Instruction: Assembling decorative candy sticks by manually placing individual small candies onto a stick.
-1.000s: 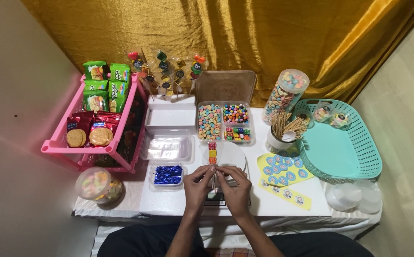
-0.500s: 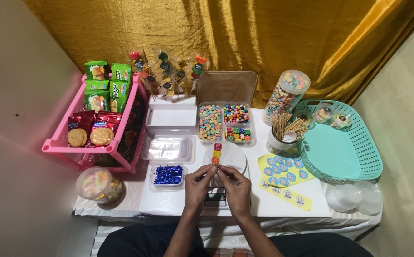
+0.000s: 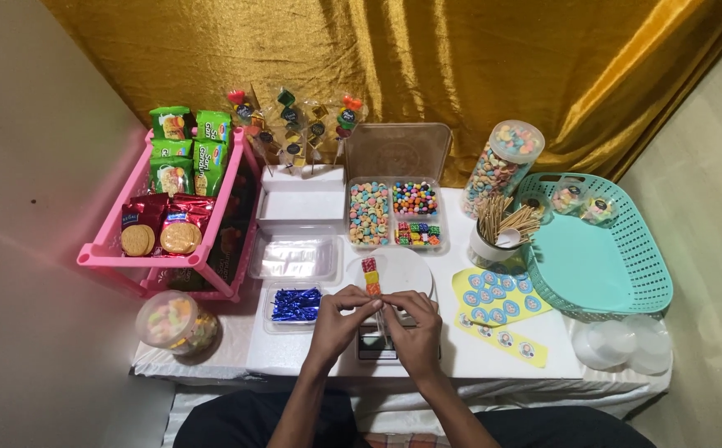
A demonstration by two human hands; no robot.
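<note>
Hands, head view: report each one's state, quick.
Left hand: fingers pinched shut on the candy skewer.
Right hand: fingers pinched at the same skewer's lower end.

Green snack packets [image 3: 182,145] stand in the pink rack far up-left of the left hand [image 3: 340,323], red biscuit packs [image 3: 162,226] below them. Yellow sticker sheets [image 3: 498,303] with round blue labels lie right of the right hand [image 3: 415,328].

Red, yellow and orange candy skewer [image 3: 370,277] in my fingers, white plate [image 3: 406,270], pink rack [image 3: 170,249], teal basket [image 3: 601,249], gold curtain [image 3: 427,66], blue foil twists [image 3: 296,304], yellow sticker sheets [image 3: 498,307]
</note>
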